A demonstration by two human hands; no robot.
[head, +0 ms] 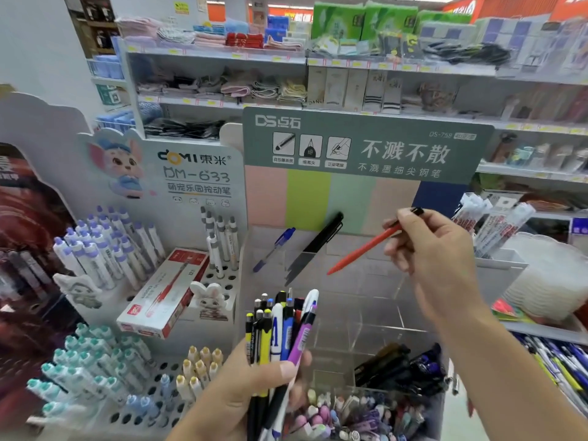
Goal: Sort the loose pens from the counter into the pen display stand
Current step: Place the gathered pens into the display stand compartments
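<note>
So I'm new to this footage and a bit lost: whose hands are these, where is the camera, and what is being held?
There is no machine here. One camera sits on a person's head and looks forward and down, so you see that person's own two bare hands in a shop aisle.

The left hand grips a bundle of mixed pens. The right hand holds a single red pen, tip pointing down toward the clear display stand.

Already in the stand's upper compartments are a blue pen and a black pen, each leaning in its own slot. To the left, a white rack holds rows of capped pens, and a red and white box lies on it.
</note>
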